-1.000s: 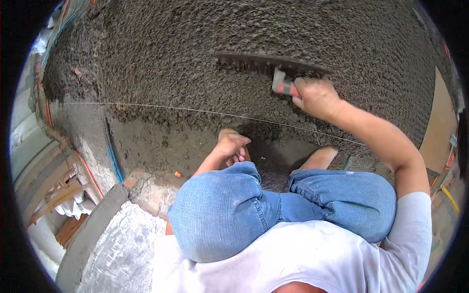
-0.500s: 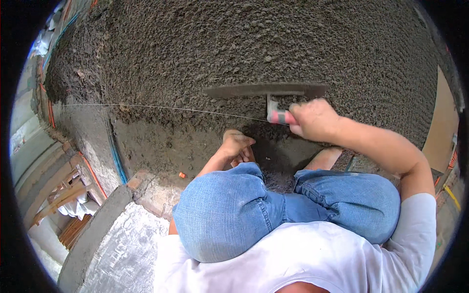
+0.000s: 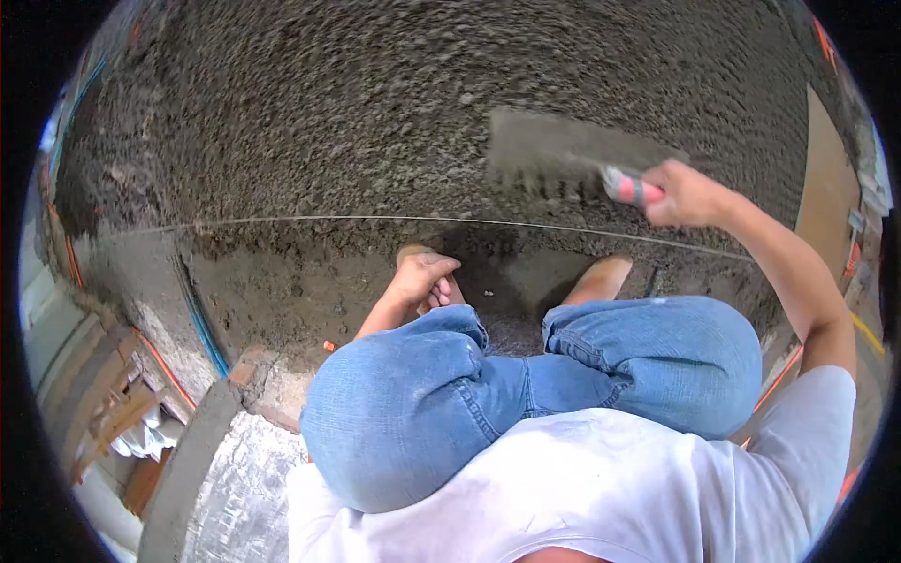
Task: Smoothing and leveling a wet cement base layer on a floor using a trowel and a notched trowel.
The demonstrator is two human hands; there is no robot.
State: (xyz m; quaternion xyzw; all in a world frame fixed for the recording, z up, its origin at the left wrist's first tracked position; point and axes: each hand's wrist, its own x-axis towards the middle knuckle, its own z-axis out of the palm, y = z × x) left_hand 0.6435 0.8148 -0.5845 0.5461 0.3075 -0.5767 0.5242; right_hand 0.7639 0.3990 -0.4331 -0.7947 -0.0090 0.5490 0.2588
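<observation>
My right hand (image 3: 690, 195) is wrapped around the pink and grey handle of a finishing trowel (image 3: 554, 141). The trowel's long rectangular blade is tilted over the coarse grey mortar (image 3: 328, 122), with its broad face showing and some motion blur. Whether its lower edge touches the mortar I cannot tell. My left hand (image 3: 422, 280) is curled into a loose fist in front of my left knee, beside my bare left foot, with nothing visible in it. A thin taut string (image 3: 375, 219) runs across the mortar between my feet and the trowel.
Smoother, darker mortar (image 3: 554, 277) lies around my feet. Blue tubes (image 3: 202, 324) and an orange tube (image 3: 169, 369) run along the left. A tan board (image 3: 831, 174) leans at the right. A small orange piece (image 3: 328, 346) lies near my left knee.
My right hand has carried the trowel to the right, and the blade has turned from nearly edge-on to showing its face. My left hand stays curled near my foot. The whole view has shifted slightly.
</observation>
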